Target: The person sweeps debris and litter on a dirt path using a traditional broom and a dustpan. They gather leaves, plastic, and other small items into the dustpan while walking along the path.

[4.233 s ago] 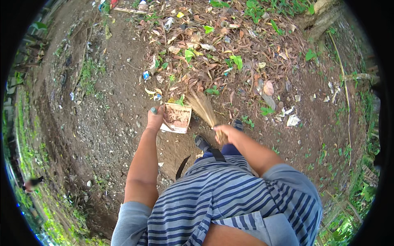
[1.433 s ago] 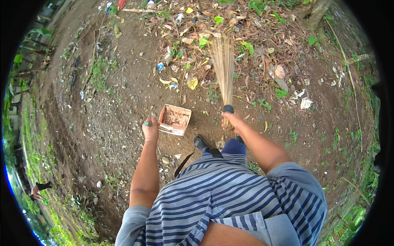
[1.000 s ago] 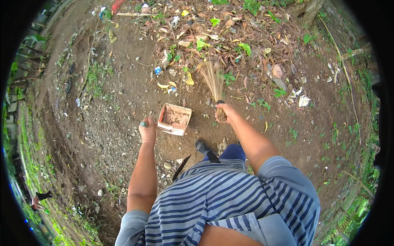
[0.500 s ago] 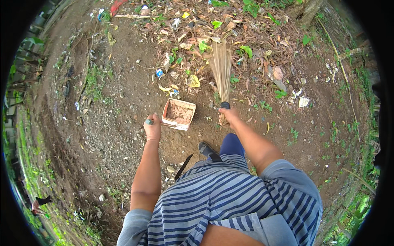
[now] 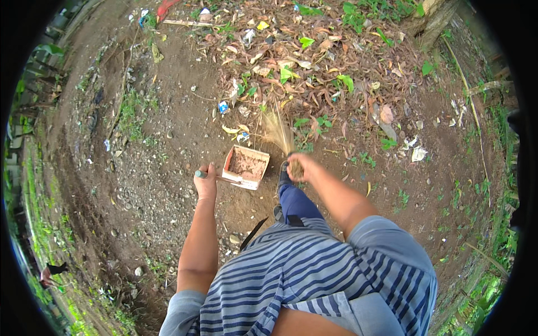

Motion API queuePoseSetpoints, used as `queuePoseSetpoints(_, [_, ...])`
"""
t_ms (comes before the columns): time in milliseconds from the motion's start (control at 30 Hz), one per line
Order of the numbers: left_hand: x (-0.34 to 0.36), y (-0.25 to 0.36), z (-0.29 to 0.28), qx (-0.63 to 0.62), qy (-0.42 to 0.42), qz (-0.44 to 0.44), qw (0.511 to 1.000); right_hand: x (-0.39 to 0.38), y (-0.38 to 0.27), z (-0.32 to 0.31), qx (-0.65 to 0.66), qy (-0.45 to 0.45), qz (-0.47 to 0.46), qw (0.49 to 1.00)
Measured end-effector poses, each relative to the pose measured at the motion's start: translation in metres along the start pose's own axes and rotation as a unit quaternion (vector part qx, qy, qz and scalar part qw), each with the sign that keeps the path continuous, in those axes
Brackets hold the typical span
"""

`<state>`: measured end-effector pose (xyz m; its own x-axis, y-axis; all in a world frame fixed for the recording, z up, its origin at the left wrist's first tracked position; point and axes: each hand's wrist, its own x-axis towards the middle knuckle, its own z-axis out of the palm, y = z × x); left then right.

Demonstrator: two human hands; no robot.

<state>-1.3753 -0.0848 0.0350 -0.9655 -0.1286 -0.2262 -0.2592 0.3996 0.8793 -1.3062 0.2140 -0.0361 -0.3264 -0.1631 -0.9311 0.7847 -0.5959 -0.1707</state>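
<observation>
My left hand [image 5: 206, 183] is closed around the handle of a dustpan, whose greenish end shows at the fist. The dustpan [image 5: 252, 183] is a pale, box-like scoop with brown dirt stuck inside, sitting on the soil just right of that hand. In my right hand [image 5: 305, 168] is a stick broom, gripped at its bound top. Its thin tan bristles [image 5: 277, 133] fan out, blurred, over the ground just beyond the dustpan's far right corner. Small litter and a yellow leaf [image 5: 230, 129] lie at the pan's far edge.
Dry brown leaves [image 5: 314, 61] cover the far ground, with a tree trunk [image 5: 434, 25] at far right. A blue-and-white wrapper [image 5: 223, 107] and white scraps [image 5: 418, 153] lie about. My shoe [image 5: 284, 172] stands between dustpan and right hand. Gravelly soil is at left.
The broom has swung from the leaf litter leftward and nearer, toward the dustpan. My right hand moved left and lower, and a foot has come forward beside the pan. The left hand keeps its grip.
</observation>
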Motion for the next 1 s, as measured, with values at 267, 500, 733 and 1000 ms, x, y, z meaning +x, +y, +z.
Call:
queuePoseSetpoints(267, [0.043, 0.032, -0.006, 0.042, -0.011, -0.028, 0.999, -0.03, 0.026, 0.043, -0.062, -0.013, -0.028, 0.998])
queuePoseSetpoints(500, [0.073, 0.046, 0.006, 0.049, -0.005, -0.008, 0.999, 0.022, -0.108, 0.023, 0.088, 0.013, -0.036, 0.995])
queuePoseSetpoints(733, [0.087, 0.057, -0.006, 0.035, 0.001, -0.023, 0.999, -0.02, -0.034, 0.05, -0.016, -0.04, -0.033, 0.999])
queuePoseSetpoints(1000, [0.1, 0.081, -0.008, 0.026, 0.018, -0.06, 0.998, 0.046, -0.108, 0.06, 0.098, -0.048, 0.067, 0.992])
